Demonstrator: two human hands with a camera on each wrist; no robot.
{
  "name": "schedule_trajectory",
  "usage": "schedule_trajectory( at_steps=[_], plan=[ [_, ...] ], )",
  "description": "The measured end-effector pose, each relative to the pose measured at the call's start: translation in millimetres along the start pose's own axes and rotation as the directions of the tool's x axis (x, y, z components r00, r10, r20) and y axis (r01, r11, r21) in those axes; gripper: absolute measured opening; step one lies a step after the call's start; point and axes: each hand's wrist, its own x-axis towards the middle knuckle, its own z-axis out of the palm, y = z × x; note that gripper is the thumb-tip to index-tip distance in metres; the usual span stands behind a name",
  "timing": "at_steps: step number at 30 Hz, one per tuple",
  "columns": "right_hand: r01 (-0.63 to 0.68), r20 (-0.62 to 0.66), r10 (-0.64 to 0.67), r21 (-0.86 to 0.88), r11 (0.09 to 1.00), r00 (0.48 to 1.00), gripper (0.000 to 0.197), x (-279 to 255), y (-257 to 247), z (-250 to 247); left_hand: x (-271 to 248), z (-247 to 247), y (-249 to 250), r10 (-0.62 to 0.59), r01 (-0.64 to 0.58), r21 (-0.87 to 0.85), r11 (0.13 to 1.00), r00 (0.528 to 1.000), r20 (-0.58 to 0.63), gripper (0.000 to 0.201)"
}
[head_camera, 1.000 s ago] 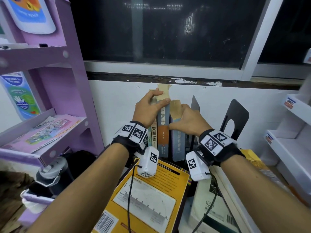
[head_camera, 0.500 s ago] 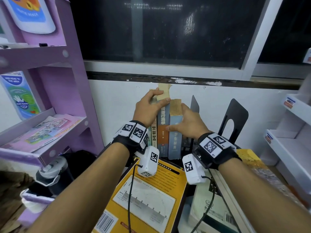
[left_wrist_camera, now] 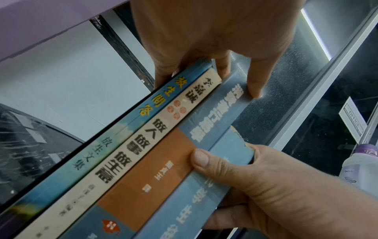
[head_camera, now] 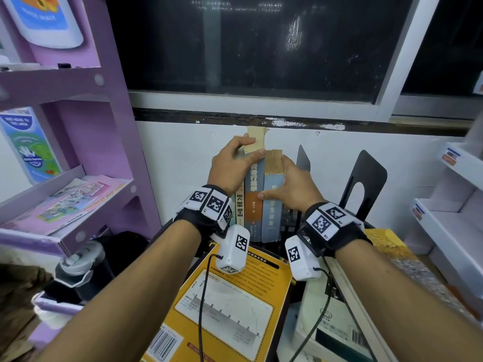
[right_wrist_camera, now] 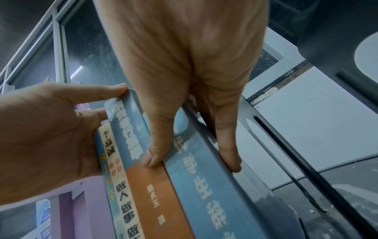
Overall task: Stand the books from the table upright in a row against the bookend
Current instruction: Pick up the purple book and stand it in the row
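Several books stand upright in a row by the wall: a thin blue book (left_wrist_camera: 114, 137), a cream-spined book (head_camera: 240, 210), a blue-and-orange book (head_camera: 253, 205) and a blue book (head_camera: 272, 218) at the right end. My left hand (head_camera: 230, 165) grips the tops of the left books, thumb on the blue-and-orange spine. My right hand (head_camera: 290, 184) pinches the blue book (right_wrist_camera: 200, 169), thumb on its spine and fingers down its right side. A black bookend (head_camera: 303, 160) stands just right of that hand.
A yellow book (head_camera: 230, 304) and a white book (head_camera: 334, 317) lie flat in front of the row. A second black bookend (head_camera: 366, 184) stands at the right, over another yellow book (head_camera: 386, 246). A purple shelf unit (head_camera: 78, 126) stands left, white shelves (head_camera: 449, 218) right.
My right hand has shifted from curling over the blue book's top to laying its thumb along the spine, and the book now stands tight against the row. The left hand has hardly moved.
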Motion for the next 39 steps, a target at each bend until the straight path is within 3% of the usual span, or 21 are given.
schedule_trajectory(
  at_steps=[12,23,29,34,39],
  plan=[
    [-0.041,0.036,0.042,-0.033,0.999,0.998,0.102,1,0,-1,-2,1,1,0.002,-0.002,0.01,1.0,1.0,0.003,0.036],
    [-0.193,0.171,0.163,0.179,0.965,0.972,0.105,-8,6,-14,-4,-6,14,-0.04,0.037,0.134,0.99,0.999,0.017,0.036],
    [-0.172,0.217,0.16,0.042,0.984,0.963,0.105,-20,2,-30,-22,-7,29,-0.034,0.031,0.196,0.98,0.999,0.013,0.031],
    [-0.136,0.272,0.14,-0.032,0.99,0.952,0.083,-43,-3,-54,-43,-10,39,0.008,-0.005,0.228,0.974,1.0,-0.011,0.029],
    [-0.166,0.266,0.176,-0.059,0.984,0.948,0.057,-72,6,-81,-69,-4,52,0.141,-0.117,0.377,0.919,0.989,-0.038,0.03]
  ],
)
